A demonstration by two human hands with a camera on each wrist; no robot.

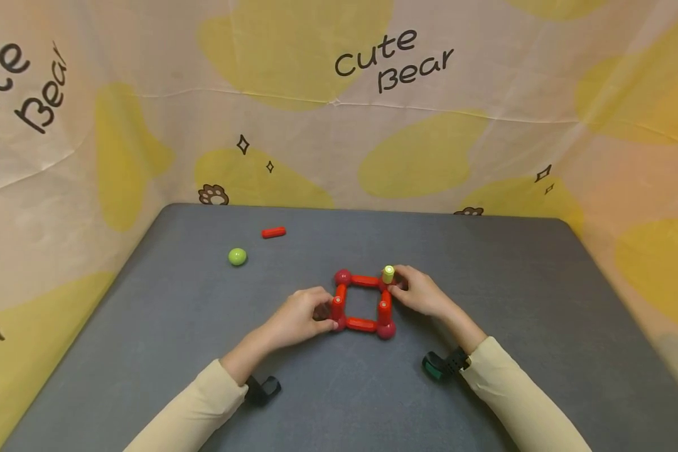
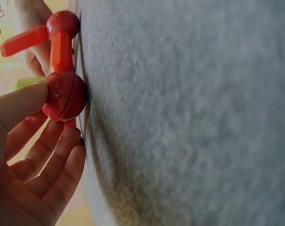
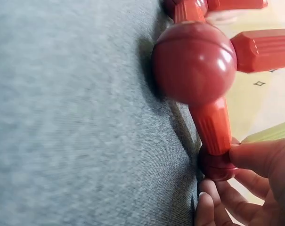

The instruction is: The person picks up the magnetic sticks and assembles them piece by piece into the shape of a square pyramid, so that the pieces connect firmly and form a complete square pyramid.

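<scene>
A square frame (image 1: pixel 362 324) of red rods and dark red balls lies on the grey table, apparently a magnetic building toy. My left hand (image 1: pixel 301 319) pinches its near left ball (image 2: pixel 66 96), thumb on one side and fingers on the other. With thumb and fingertips, my right hand (image 1: pixel 424 292) grips the far right ball (image 3: pixel 216 165). From that ball stands a yellow-green rod (image 1: pixel 388 274). Red rods stand upright on the near left and near right balls (image 1: pixel 386 330). The far left ball (image 1: pixel 343 277) carries no upright rod.
A loose green ball (image 1: pixel 237 256) and a loose red rod (image 1: pixel 274 232) lie toward the back left of the table (image 1: pixel 486 263). Printed cloth (image 1: pixel 294 75) hangs behind and along the sides. Each wrist wears a black camera strap.
</scene>
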